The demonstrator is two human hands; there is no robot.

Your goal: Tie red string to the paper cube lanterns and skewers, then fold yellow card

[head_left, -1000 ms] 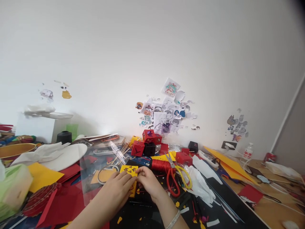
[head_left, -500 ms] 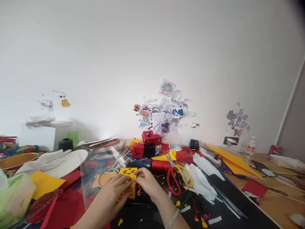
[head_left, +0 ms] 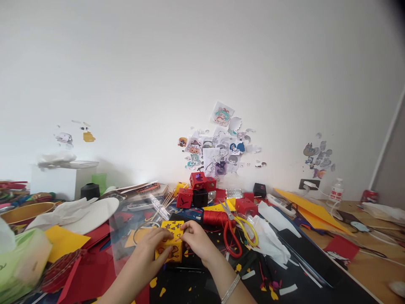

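Note:
A yellow paper box (head_left: 175,255) with dark cut-out shapes on its top and front stands on the black work surface, low in the middle of the head view. My left hand (head_left: 151,252) wraps its left side, fingers over the top and thumb across the front. At the upper right corner, my right hand (head_left: 195,240) pinches with bent fingers against the box edge. Whether a small piece sits between those fingertips is too small to tell. Close behind are a spool of red thread (head_left: 214,218) and scissors (head_left: 232,236) with red and yellow handles.
Red and black paper cubes (head_left: 184,198) are stacked at the back against the wall. Right of the hands lie crumpled white tissue (head_left: 268,240) and a dark phone (head_left: 306,257). A clear plastic sheet (head_left: 122,236) and red paper (head_left: 91,274) lie left, with paper scraps scattered about.
My left fingers have drawn back a little, so more of the box's top and front shows. The right hand stays at the same corner. The whole view has shifted slightly.

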